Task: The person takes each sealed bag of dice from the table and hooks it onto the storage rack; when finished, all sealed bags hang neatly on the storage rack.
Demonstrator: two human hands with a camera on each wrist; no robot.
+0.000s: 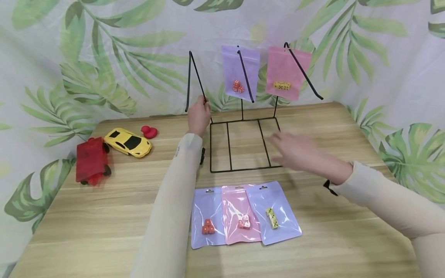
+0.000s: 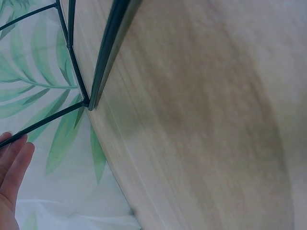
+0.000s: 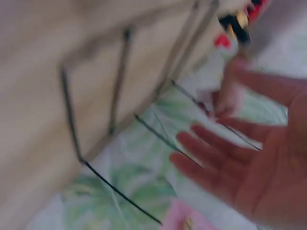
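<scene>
My left hand (image 1: 199,117) grips the left upright of a black wire display rack (image 1: 219,171); in the left wrist view its fingers (image 2: 17,165) meet the thin rod. My right hand (image 1: 300,152), blurred, is above the right front of the rack's base, fingers extended and holding nothing. A purple bag (image 1: 229,63) with red dice hangs on the middle hook, and a pink bag (image 1: 295,69) with yellow dice on the right one. The left hook bears no bag. In front lie a purple bag (image 1: 199,208) with red dice, a pink bag (image 1: 236,199) with dice, and a purple bag (image 1: 281,204) with yellow dice, overlapping.
On the left of the wooden table (image 1: 104,231) are a yellow toy car (image 1: 128,142), a red wheeled toy (image 1: 92,158) and a small red rubber duck (image 1: 149,132). A leaf-patterned cloth (image 1: 139,58) stands behind the table.
</scene>
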